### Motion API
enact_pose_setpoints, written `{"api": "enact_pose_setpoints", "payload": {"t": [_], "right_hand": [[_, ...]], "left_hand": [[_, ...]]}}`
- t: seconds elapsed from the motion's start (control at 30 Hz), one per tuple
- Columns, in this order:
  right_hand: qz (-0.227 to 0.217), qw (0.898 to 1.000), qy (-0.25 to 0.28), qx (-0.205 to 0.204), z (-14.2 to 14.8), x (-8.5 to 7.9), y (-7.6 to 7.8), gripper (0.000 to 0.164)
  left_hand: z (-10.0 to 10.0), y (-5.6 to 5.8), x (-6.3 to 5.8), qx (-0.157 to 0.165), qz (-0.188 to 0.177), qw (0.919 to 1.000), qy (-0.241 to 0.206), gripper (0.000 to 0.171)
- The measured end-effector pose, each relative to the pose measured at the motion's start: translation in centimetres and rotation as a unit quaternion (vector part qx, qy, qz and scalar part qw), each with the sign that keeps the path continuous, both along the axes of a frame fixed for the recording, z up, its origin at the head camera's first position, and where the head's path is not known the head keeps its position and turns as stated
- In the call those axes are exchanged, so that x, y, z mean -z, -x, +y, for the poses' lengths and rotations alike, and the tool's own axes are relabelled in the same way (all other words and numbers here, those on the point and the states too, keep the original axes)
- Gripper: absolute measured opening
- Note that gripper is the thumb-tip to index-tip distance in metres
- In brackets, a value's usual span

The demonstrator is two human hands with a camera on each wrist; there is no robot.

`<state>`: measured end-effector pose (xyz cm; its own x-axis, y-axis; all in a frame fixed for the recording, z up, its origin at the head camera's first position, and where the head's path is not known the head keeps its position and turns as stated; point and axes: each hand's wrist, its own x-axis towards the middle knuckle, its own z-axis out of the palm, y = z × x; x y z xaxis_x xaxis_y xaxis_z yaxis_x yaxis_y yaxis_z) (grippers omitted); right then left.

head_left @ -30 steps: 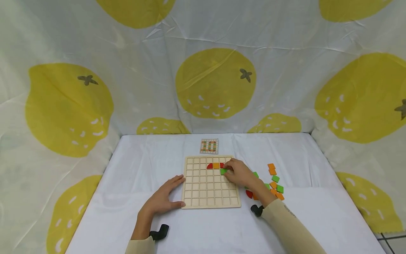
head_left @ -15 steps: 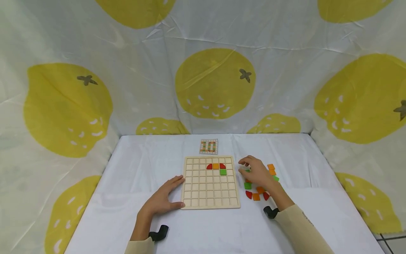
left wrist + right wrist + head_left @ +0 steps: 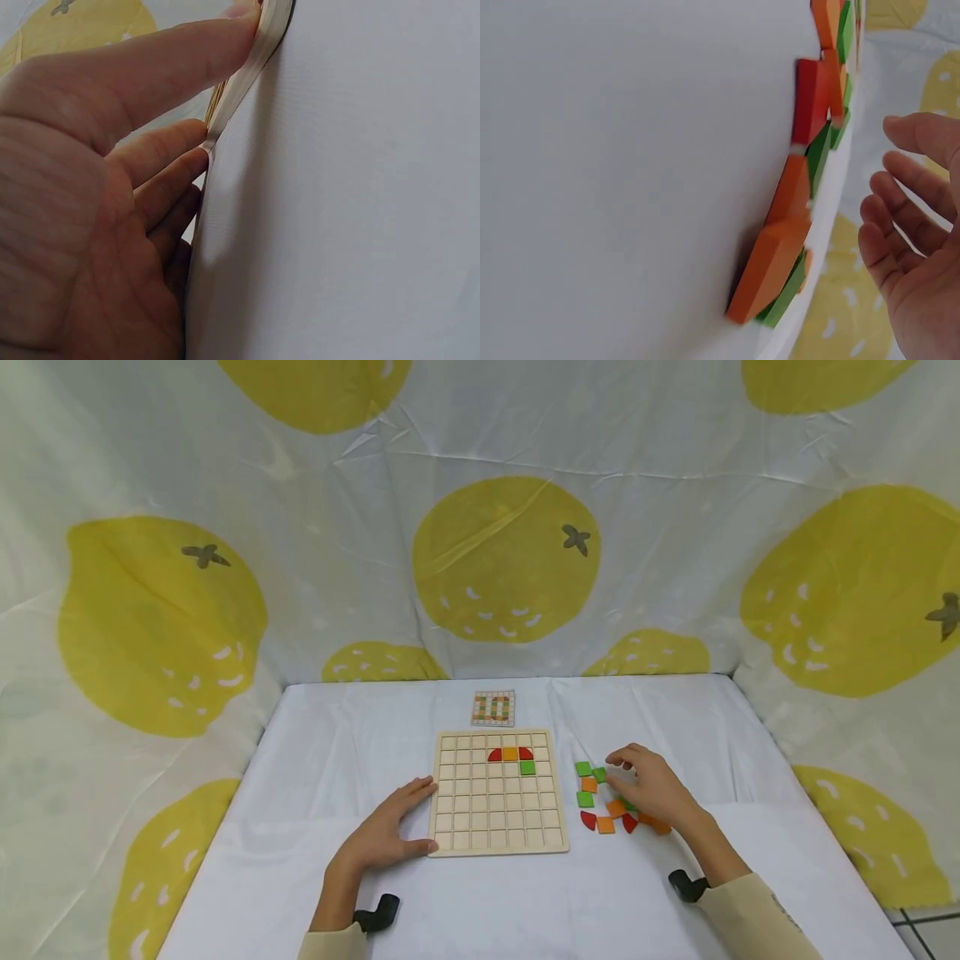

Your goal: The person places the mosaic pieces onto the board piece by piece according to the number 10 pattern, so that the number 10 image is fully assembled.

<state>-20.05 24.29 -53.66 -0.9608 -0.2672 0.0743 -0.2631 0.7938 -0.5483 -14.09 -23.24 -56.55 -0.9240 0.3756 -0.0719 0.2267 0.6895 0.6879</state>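
Note:
My left hand [image 3: 386,831] rests at the left edge of the square wooden grid board [image 3: 498,810], thumb and fingertips touching its rim; the left wrist view shows the fingers [image 3: 165,150] fairly straight. Two red quarter-circle tiles [image 3: 495,756] flank an orange square tile [image 3: 510,754] in one row of the board. Below the right-hand red one lies a green square tile [image 3: 527,767]. My right hand [image 3: 651,787] hovers over loose tiles right of the board. In the right wrist view its fingers [image 3: 911,199] are loosely bent, thumb apart, with nothing between them.
Loose tiles include several green squares [image 3: 584,768], orange squares [image 3: 606,825] and red quarter-circles [image 3: 588,820]; my right hand hides some. A small pattern card [image 3: 493,708] lies behind the board. White cloth [image 3: 360,718] covers the table, with a lemon-print curtain [image 3: 315,568] behind.
My right hand has left the board and moved right over the loose tiles, uncovering the red and green tiles in the grid. My left hand stays at the board's edge.

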Motion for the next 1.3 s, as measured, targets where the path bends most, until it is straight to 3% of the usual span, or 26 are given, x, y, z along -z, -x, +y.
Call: {"api": "enact_pose_setpoints", "payload": {"t": [0.3,0.63,1.0,1.3], "right_hand": [[-0.010,1.000,-0.008,-0.007,1.4,0.6,-0.6,0.031],[-0.028,0.999,-0.022,-0.025,0.6,1.4,0.4,0.040],[-0.022,0.998,-0.029,-0.047,0.4,1.6,1.3,0.030],[-0.018,0.999,0.021,-0.016,-0.9,0.9,1.8,0.027]], "left_hand": [[0.0,0.0,0.3,0.000,0.008,0.9999,0.011,0.091],[0.1,0.1,0.2,0.003,0.008,1.0000,0.001,0.091],[-0.1,0.0,0.1,0.003,0.007,1.0000,0.000,0.091],[0.1,0.0,0.1,-0.002,0.000,1.0000,0.000,0.092]]}}
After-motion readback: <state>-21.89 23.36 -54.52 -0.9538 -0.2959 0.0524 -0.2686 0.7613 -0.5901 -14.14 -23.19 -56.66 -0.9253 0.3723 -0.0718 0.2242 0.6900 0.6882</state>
